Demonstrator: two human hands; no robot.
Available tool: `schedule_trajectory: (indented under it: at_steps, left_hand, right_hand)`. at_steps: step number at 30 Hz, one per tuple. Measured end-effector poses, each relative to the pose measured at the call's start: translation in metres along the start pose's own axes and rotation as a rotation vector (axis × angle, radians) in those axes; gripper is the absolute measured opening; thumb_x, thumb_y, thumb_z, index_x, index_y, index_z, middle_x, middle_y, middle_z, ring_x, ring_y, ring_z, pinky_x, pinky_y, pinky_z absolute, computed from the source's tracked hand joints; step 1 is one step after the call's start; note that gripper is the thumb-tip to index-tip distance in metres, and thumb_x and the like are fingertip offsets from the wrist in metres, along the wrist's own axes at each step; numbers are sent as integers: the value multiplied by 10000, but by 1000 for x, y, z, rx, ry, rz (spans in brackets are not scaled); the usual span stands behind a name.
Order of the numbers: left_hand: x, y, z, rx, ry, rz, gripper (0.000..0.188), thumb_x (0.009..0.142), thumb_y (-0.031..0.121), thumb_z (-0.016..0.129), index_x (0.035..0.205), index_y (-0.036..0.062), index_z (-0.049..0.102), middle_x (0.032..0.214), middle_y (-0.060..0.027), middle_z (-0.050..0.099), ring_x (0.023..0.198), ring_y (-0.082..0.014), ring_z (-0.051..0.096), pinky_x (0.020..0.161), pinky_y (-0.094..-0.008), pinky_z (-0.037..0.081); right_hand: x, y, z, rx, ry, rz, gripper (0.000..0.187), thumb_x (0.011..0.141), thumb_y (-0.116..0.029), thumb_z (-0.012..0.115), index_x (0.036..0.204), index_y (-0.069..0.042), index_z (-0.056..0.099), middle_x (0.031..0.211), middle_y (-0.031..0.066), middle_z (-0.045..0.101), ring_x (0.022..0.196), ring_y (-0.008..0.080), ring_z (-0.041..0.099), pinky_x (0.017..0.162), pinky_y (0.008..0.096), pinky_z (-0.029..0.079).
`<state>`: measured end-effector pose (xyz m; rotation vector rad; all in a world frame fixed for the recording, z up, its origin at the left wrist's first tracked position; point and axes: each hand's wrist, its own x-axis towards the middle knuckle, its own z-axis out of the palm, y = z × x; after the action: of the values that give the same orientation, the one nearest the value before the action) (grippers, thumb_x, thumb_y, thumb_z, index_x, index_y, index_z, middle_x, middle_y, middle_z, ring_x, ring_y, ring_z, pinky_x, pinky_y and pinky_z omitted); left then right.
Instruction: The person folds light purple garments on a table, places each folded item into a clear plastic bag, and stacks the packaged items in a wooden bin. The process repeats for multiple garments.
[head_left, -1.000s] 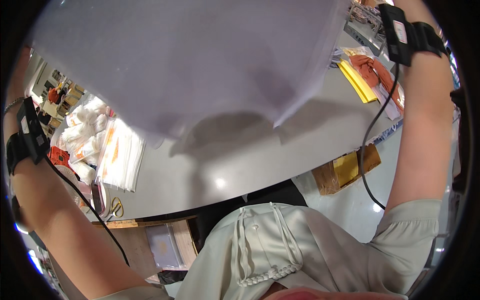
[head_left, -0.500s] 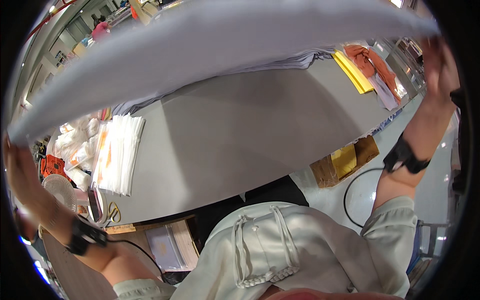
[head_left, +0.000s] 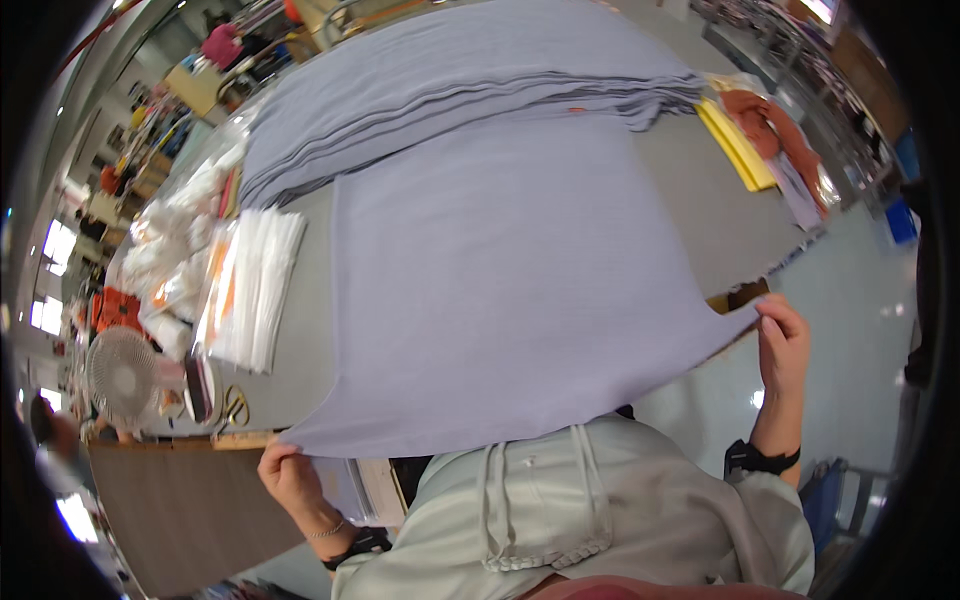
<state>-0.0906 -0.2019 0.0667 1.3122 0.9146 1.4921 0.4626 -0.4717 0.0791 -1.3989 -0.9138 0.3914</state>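
Note:
A sheet of lavender-grey fabric (head_left: 510,280) lies spread over the table, its near edge stretched between my hands. My left hand (head_left: 292,478) pinches the near left corner, just past the table's front edge. At the near right corner, my right hand (head_left: 783,335) has the fabric pinched between thumb and fingers, held out beyond the table. The far end of the sheet meets a thick layered stack of the same fabric (head_left: 460,75) along the back.
On the left lie white plastic bags (head_left: 258,290), gold-handled scissors (head_left: 235,405) and a small white fan (head_left: 125,375). A yellow folder (head_left: 738,145) and rust-coloured cloth (head_left: 765,120) rest at the far right. The grey table (head_left: 690,190) shows beside the sheet.
Both hands have come down and toward my body from high and wide, still gripping the fabric's corners. The sheet, raised in the air before, now lies across the table.

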Motion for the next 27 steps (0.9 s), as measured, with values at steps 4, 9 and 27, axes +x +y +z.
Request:
schedule_trajectory:
  at_steps: [4,9,27]
  left_hand:
    - [10,-12,-1,38,-85,190,160,778,-108,490,765,-11,616,843,-107,593,909,-232,540,811,-335,403]
    - [74,-32,17,-113,-284,90,175,810,-86,482,869,-28,637,1024,-137,644,1022,-246,565,908,-329,413]
    - [174,-128,70,578,-417,-159,367,859,-54,444,1174,-27,630,1120,-112,672,1046,-171,611,912,-266,448]
  right_hand:
    - [6,25,-6,64,44,-62,218,885,-68,591,1064,47,641,1206,146,564,1133,219,512,1017,335,345]
    - [60,55,13,68,90,11,329,883,-52,562,1200,31,588,1280,147,531,1188,237,498,1040,335,341]
    - [142,105,71,-699,-199,13,523,791,0,575,1308,-6,498,1332,183,509,1221,330,498,1040,344,384]
